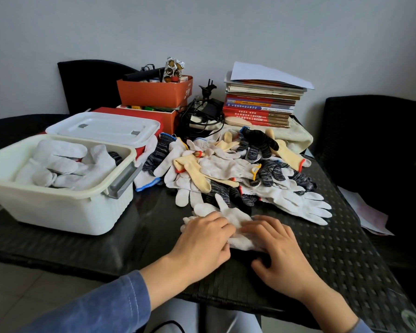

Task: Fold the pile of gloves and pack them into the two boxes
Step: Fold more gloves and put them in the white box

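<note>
Near the front edge of the dark woven table (346,248), a white glove (235,216) lay flat beneath both hands, its fingers pointing away toward the heap behind. The left hand (202,243) rested on the glove's left part, fingers close together and bent, tips down on the fabric; whether they pinched a fold could not be told. The right hand (279,246) lay palm-down over the right part, fingers together and nearly straight, reaching toward the left hand's tips, thumb spread apart on the table.

Just behind the glove sat the pile of gloves (226,164), a loose heap of white, cream-yellow and dark speckled ones, some with orange, yellow or blue cuffs. Left of the pile stood an open white box (58,212) with a grey handle, holding folded white gloves (63,162). Behind it stood a second white box (103,127) with its lid on.

Farther back were two stacked orange cartons (154,92), a tangle of black cables (202,114) and a stack of books (259,109) topped with loose paper. A blue sleeve (94,308) covered the left forearm. A dark chair (370,140) stood at the right.
</note>
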`<state>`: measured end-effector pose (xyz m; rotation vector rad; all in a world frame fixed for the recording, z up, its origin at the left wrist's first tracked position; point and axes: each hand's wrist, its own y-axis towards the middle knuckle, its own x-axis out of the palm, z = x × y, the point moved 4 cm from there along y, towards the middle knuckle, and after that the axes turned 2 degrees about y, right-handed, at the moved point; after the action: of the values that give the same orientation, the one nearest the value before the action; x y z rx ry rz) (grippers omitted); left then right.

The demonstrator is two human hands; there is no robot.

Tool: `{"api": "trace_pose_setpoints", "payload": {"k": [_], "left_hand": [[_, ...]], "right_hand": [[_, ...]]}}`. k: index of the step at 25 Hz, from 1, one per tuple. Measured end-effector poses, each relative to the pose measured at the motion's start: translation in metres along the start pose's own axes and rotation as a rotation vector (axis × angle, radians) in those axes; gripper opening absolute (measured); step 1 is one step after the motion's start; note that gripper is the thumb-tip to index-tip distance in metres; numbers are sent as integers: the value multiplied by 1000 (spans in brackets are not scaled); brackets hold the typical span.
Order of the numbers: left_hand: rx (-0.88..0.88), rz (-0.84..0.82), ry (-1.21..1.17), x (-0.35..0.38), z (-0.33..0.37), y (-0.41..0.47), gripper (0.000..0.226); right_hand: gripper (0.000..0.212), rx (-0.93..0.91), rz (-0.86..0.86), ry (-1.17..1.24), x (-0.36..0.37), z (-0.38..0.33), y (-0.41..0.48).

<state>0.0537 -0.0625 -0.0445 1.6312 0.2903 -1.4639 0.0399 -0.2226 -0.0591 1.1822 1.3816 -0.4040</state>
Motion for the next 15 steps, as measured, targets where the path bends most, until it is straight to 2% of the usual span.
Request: {"api": "trace_pose_setpoints", "payload": {"k": [3,6,8,9,12,15], "left_hand": [[-139,-48,-269,-7,-17,1,16],[-136,-106,-474,-6,-34,-6,24],[-133,-119,-570,0,-44,-13,28],[-146,-116,-584,3,-48,-17,31],[-194,-77,-499,8,-57,-21,33],[-200,-66,-479,1,-55,-21,28]], "right_hand": [[50,22,84,42,-4,10,-2],[33,63,88,405,-8,9,0],[32,98,52,629,-9,2,5],[32,104,47,668,-9,-2,9],[27,142,47,631,-3,-10,28],[27,291,80,537,10,-5,51]]}}
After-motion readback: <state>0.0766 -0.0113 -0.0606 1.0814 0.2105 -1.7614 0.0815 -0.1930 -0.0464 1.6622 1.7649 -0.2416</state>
